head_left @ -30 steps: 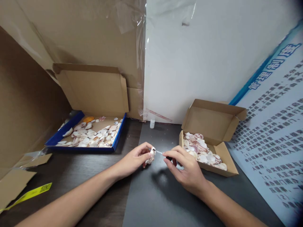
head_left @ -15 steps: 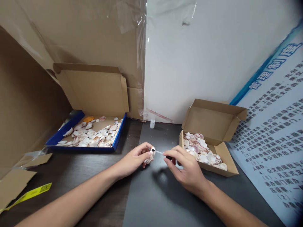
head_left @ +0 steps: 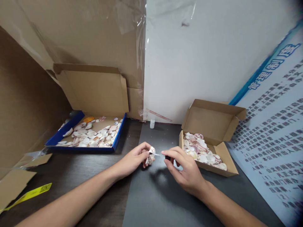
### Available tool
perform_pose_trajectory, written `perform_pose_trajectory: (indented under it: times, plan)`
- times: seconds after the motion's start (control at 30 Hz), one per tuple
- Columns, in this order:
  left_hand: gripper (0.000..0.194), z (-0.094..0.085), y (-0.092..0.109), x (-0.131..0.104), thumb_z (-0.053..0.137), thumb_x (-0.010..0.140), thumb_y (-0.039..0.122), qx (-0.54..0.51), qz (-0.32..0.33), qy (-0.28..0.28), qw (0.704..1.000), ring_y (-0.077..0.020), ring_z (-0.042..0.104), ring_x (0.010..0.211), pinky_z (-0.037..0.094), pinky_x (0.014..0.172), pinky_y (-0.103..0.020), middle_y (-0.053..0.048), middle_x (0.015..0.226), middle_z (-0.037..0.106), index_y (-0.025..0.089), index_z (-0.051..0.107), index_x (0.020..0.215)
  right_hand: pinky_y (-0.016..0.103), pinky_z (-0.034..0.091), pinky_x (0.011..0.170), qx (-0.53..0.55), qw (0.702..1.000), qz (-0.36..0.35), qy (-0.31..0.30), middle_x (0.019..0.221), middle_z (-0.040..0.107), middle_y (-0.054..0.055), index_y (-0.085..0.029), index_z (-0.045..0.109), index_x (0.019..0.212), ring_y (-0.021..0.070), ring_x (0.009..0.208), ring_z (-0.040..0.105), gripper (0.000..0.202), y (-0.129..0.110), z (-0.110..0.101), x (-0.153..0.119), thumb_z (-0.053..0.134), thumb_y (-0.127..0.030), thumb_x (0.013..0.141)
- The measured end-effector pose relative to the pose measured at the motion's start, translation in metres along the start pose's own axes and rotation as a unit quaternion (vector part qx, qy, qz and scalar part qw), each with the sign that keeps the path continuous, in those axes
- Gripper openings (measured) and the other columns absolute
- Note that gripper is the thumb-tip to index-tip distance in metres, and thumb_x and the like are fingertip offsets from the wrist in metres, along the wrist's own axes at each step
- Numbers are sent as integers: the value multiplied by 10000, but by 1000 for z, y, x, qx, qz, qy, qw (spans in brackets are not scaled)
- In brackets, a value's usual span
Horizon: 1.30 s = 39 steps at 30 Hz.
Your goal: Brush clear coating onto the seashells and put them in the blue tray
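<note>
A small whitish, rough shell piece [head_left: 150, 157] is pinched in my left hand [head_left: 138, 157], above the edge of the dark grey mat. My right hand [head_left: 183, 165] has its fingers closed on the black cap of a small brush [head_left: 167, 157]. The thin pale stem of the brush points left, and its dark tip is at the upper part of the shell piece, near my left thumb. Whether the tip touches the shell cannot be made out. Behind my hands a small white bottle [head_left: 152, 124] stands upright.
At the left, an open blue-sided box [head_left: 115, 143] holds several shells. An open cardboard box [head_left: 233, 160] of shells sits at the right. A yellow strip [head_left: 33, 194] lies at the lower left. Cardboard [head_left: 99, 31] and a white panel [head_left: 189, 56] rise behind.
The brush tip has shifted slightly left and down against the shell piece. The shell piece is turned a little in my left hand. The boxes and bottle have not moved.
</note>
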<state>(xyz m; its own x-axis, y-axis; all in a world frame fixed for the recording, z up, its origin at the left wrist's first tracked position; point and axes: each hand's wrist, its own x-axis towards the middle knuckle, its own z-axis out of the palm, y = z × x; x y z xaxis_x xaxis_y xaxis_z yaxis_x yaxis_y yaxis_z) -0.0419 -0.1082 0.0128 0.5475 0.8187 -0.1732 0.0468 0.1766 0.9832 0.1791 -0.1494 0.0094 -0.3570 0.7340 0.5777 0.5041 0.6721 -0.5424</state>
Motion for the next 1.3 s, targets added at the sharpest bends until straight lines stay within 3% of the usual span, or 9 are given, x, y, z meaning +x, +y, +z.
perform_pose_trajectory:
  times: [0.17,0.5,0.73,0.93,1.3]
  plan:
    - [217,2,3,-1,547,904,378,8,-1,3,1000,-107,481,647,421,613,-250,1,790,597,181,493,977,279,470,609,-55,997,42,27,962,618,35,-219,584,1102,118,651,580,164,-1,0,2,557,-184,944]
    - [217,1,4,-1,552,902,378,15,2,4,1000,-108,492,658,421,608,-246,-6,809,603,179,521,982,277,482,627,-41,998,24,33,982,595,42,-228,601,1095,117,658,579,176,1,-2,2,558,-165,937]
    - [207,0,-1,2,568,880,363,-3,-4,3,1000,-109,537,614,445,610,-257,6,732,614,179,493,936,273,455,615,-46,998,30,23,836,600,9,-211,602,1059,126,631,557,133,-1,-4,2,584,-203,928]
    - [225,-1,-3,3,629,833,346,-62,-4,31,998,-131,634,686,496,664,-272,-27,805,676,175,489,873,255,428,574,-28,999,28,-33,710,561,-20,-200,602,926,120,585,521,35,-4,-3,1,595,-205,893]
    - [227,2,-1,2,666,815,320,-86,-14,48,995,-136,662,728,516,733,-281,-44,811,700,163,506,852,258,435,591,-18,999,5,-31,787,597,3,-199,614,1018,120,610,545,109,-3,-2,0,580,-217,917]
